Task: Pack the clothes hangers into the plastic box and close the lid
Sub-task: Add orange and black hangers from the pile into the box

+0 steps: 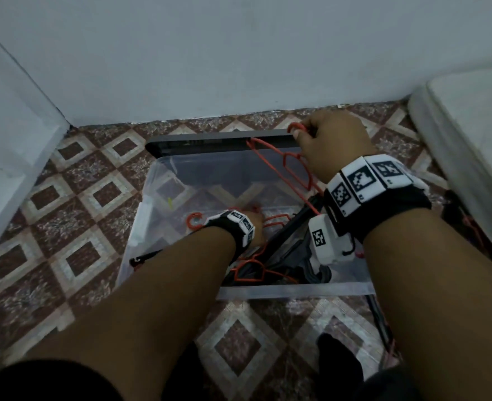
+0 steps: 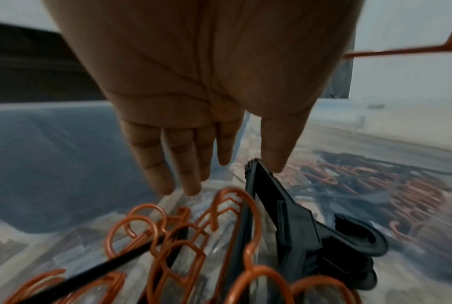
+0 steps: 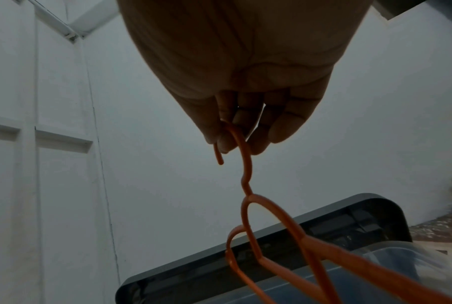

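A clear plastic box [image 1: 296,292] stands open on the patterned floor, and its dark grey lid [image 1: 210,140] leans behind it against the wall. My right hand [image 1: 331,140] pinches the hook of an orange hanger [image 1: 279,166] over the box's far right corner, and the hanger slants down into the box. The right wrist view shows the fingers [image 3: 232,142] closed on that hook [image 3: 245,164] above the lid [image 3: 271,246]. My left hand [image 1: 254,224] is low inside the box, fingers straight [image 2: 232,179], holding nothing, just above several orange hangers [image 2: 183,242] and a black hanger [image 2: 292,216].
More orange and black hangers [image 2: 375,185] lie on the floor outside the box's right wall. A black hanger [image 1: 380,322] sticks out near the front right corner. A white padded edge [image 1: 470,140] borders the right, a white door [image 1: 13,140] the left, the wall behind.
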Available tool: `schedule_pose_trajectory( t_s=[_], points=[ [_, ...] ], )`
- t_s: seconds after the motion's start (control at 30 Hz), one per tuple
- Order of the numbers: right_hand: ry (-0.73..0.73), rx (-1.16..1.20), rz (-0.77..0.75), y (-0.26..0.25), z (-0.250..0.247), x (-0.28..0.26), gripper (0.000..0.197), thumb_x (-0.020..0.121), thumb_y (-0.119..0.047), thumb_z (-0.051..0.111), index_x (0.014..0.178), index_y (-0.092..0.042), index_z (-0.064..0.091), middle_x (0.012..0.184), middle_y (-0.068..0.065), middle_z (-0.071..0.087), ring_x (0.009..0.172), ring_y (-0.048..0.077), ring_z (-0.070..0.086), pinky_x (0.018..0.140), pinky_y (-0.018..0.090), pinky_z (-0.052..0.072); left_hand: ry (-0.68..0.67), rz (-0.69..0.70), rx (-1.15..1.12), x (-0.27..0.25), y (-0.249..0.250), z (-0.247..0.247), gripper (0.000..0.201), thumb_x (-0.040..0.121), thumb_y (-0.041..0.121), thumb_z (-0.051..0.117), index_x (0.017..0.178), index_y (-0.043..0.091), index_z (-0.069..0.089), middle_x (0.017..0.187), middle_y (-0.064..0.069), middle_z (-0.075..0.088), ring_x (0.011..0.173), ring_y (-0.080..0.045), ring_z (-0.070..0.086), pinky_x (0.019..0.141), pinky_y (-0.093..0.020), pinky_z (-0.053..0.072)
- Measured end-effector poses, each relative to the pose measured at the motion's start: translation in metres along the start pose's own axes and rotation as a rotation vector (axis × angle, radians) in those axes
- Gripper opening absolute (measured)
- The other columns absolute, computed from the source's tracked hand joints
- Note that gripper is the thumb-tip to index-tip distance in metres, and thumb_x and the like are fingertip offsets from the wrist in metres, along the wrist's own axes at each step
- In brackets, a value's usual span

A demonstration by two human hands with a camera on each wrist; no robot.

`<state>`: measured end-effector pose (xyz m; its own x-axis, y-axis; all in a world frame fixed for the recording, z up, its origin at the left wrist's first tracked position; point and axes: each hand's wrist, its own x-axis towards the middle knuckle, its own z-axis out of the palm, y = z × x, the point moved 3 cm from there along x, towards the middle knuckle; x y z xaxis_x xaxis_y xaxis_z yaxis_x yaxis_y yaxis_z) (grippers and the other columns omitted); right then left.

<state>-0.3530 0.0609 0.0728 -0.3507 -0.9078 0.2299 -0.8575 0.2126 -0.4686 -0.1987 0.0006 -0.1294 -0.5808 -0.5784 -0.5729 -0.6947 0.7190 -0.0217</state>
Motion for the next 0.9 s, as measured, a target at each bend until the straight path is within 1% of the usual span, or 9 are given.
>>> schedule_pose_trajectory(
  t_s=[0.1,0.2,0.27,0.33,0.5,0.63,0.77,0.83,0.9],
  points=[
    [-0.008,-0.012,0.026,0.006,-0.004,-0.001,0.024,0.098,-0.030,0.053,0.102,-0.015,0.070,0.089,0.006,0.066,0.074,0.020,0.051,0.067,0.028,0.039,-0.111,0.023,0.097,0.008,0.012,0.019,0.034,0.093,0.040,0.055,0.123,0.027,0.062,0.123,0.003,0.062,0.112,-0.028,0.060,0.091,-0.047,0.051],
    [-0.022,0.016,0.022,0.006,-0.007,-0.003,0.023,0.098,-0.027,0.053,0.106,-0.015,0.071,0.097,0.007,0.069,0.078,0.019,0.054,0.069,0.028,0.042,-0.072,0.093,0.037,-0.008,0.018,0.007,0.033,0.096,0.036,0.052,0.119,0.017,0.065,0.117,-0.008,0.066,0.103,-0.030,0.064,0.090,-0.042,0.053],
    [-0.035,0.041,0.022,0.003,-0.008,-0.004,0.022,0.098,-0.026,0.053,0.104,-0.018,0.073,0.095,0.005,0.070,0.077,0.018,0.057,0.068,0.026,0.042,-0.004,0.160,-0.040,-0.028,0.016,-0.018,0.033,0.097,0.032,0.052,0.123,0.015,0.065,0.120,-0.011,0.065,0.105,-0.032,0.061,0.091,-0.036,0.051],
    [-0.074,0.074,0.013,-0.001,-0.007,-0.006,0.021,0.097,-0.025,0.054,0.100,-0.022,0.074,0.092,0.002,0.070,0.078,0.018,0.061,0.068,0.025,0.044,0.093,0.178,-0.119,-0.054,0.006,-0.048,0.031,0.097,0.032,0.054,0.122,0.017,0.065,0.119,-0.010,0.065,0.107,-0.032,0.060,0.084,-0.029,0.045],
    [-0.182,0.133,-0.048,-0.015,-0.001,-0.015,0.015,0.095,-0.026,0.057,0.092,-0.029,0.072,0.081,-0.002,0.068,0.073,0.017,0.063,0.054,0.022,0.040,0.409,0.210,-0.302,-0.126,-0.021,-0.117,0.025,0.097,0.041,0.055,0.112,0.027,0.069,0.091,0.008,0.067,0.078,-0.011,0.058,0.071,-0.026,0.043],
    [-0.259,0.189,-0.120,-0.030,0.005,-0.023,0.016,0.095,-0.025,0.059,0.104,-0.026,0.073,0.092,-0.004,0.070,0.080,0.010,0.061,0.068,0.022,0.044,0.603,0.215,-0.288,-0.154,-0.022,-0.140,0.022,0.095,0.041,0.056,0.106,0.025,0.068,0.085,0.010,0.065,0.075,-0.011,0.059,0.065,-0.027,0.044],
    [-0.321,0.230,-0.182,-0.042,0.004,-0.028,0.023,0.095,-0.019,0.056,0.111,-0.027,0.071,0.095,-0.003,0.072,0.082,0.013,0.065,0.068,0.026,0.051,0.784,0.171,-0.392,-0.156,-0.026,-0.145,0.014,0.091,0.036,0.064,0.097,0.024,0.063,0.071,0.018,0.051,0.063,0.004,0.048,0.054,-0.011,0.030],
    [-0.339,0.290,-0.185,-0.045,0.002,-0.030,0.027,0.094,-0.018,0.056,0.116,-0.027,0.069,0.095,-0.002,0.072,0.085,0.013,0.066,0.075,0.031,0.055,0.837,0.160,-0.438,-0.157,-0.030,-0.145,0.014,0.089,0.036,0.068,0.094,0.024,0.062,0.070,0.019,0.051,0.062,0.006,0.048,0.052,-0.007,0.031],
    [-0.357,0.385,-0.194,-0.048,0.002,-0.032,0.029,0.092,-0.020,0.061,0.120,-0.026,0.065,0.097,-0.004,0.072,0.088,0.010,0.067,0.076,0.024,0.054,0.902,0.154,-0.522,-0.158,-0.033,-0.146,0.015,0.085,0.033,0.072,0.092,0.023,0.062,0.069,0.018,0.053,0.063,0.005,0.052,0.054,-0.004,0.035]
  ],
)
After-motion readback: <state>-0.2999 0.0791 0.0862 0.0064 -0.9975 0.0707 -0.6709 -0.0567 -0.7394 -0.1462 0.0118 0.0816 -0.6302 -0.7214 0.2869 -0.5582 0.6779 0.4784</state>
